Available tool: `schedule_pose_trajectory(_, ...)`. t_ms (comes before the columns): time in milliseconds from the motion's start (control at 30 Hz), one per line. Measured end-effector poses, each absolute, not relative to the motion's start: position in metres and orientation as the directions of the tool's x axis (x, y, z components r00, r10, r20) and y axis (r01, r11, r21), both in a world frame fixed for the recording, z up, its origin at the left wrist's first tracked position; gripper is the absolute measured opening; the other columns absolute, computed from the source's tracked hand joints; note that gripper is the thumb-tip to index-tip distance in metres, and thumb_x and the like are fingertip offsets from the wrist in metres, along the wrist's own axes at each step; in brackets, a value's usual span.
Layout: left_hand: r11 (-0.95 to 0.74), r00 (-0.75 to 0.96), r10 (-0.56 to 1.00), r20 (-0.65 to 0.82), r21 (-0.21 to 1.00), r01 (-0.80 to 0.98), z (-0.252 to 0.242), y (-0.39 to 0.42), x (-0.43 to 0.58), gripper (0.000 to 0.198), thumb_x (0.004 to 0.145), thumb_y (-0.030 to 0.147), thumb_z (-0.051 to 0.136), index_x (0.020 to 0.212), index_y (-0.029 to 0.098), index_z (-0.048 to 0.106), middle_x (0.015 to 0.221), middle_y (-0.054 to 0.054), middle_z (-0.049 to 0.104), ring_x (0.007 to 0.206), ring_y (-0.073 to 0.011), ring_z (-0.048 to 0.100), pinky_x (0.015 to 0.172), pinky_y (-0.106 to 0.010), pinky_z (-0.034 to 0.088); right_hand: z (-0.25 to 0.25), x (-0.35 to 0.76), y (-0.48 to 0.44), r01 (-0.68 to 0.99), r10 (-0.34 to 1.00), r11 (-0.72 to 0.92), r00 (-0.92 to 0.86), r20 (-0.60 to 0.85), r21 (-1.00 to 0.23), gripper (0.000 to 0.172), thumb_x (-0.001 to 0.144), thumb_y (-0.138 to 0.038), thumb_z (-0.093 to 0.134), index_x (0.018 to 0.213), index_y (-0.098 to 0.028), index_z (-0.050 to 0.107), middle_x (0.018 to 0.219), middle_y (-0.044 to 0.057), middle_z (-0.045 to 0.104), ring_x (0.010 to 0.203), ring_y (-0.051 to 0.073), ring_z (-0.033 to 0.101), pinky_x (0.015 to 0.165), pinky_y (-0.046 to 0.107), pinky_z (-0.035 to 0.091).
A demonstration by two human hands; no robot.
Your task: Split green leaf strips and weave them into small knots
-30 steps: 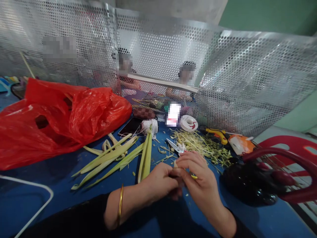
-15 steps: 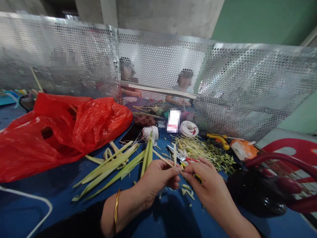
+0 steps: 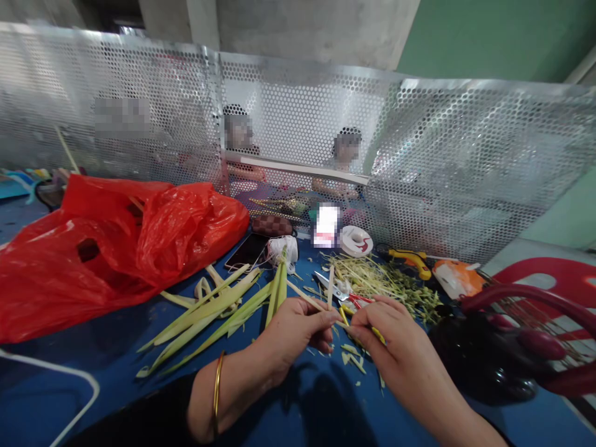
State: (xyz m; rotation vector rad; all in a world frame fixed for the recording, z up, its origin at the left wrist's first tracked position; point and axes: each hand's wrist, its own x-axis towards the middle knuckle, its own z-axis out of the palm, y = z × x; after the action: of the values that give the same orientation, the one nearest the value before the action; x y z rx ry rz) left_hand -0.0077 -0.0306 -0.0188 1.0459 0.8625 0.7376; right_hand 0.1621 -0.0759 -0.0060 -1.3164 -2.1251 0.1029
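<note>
My left hand [image 3: 293, 332] is closed in a pinch on thin pale leaf strips [image 3: 313, 299] that stick up and to the left from my fingertips. My right hand [image 3: 388, 338] is closed too, its fingers pinched against the same strips, with a small yellow-green piece [image 3: 378, 335] showing at its fingers. The two hands meet above the blue table [image 3: 116, 354]. Small leaf scraps [image 3: 350, 360] lie under them. Long green-yellow leaf blades [image 3: 218, 307] lie just left of my left hand. Scissors [image 3: 339, 290] rest beyond my fingertips.
A red plastic bag [image 3: 116, 242] fills the left. A phone [image 3: 246, 251], a thread spool [image 3: 283, 248], a tape roll [image 3: 356, 241], a pile of trimmings [image 3: 386, 279] and a yellow tool [image 3: 412, 261] lie at the back. A dark pot [image 3: 479, 354] stands right. People sit behind the perforated metal screen [image 3: 442, 161].
My hands rose slightly and drew apart from a tight clasp, so the leaf strips now show between the fingertips. Scraps have dropped onto the table under them. The view tilted down a little.
</note>
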Motion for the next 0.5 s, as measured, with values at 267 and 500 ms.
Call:
schedule_pose_trajectory(267, 0.328, 0.485, 0.841, -0.242, 0.939, -0.100, -0.021, -0.026, -0.010, 0.031, 0.068, 0.043, 0.073, 0.073, 0.014, 0.065, 0.056, 0.003, 0.056, 0.049, -0.0088, 0.051, 0.057, -0.025, 0.048, -0.008, 0.163, -0.072, 0.773, 0.829, 0.489, -0.268, 0.491, -0.404, 0.021, 0.091, -0.021, 0.049, 0.071, -0.022, 0.053, 0.065, -0.003, 0.059, 0.064, 0.015, 0.056, 0.089, 0.043, 0.040)
schedule_pose_trajectory(500, 0.398, 0.598, 0.745, -0.296, 0.916, -0.043, -0.023, -0.029, -0.010, 0.040, 0.080, 0.052, 0.058, 0.079, 0.014, 0.070, 0.058, 0.000, 0.059, 0.048, -0.0094, 0.056, 0.058, -0.025, 0.043, -0.019, 0.159, -0.062, 0.473, 0.966, 0.221, 0.013, 0.257, -0.853, 0.023, 0.086, -0.038, 0.055, 0.080, -0.021, 0.068, 0.080, 0.005, 0.070, 0.080, 0.022, 0.064, 0.072, 0.035, 0.050)
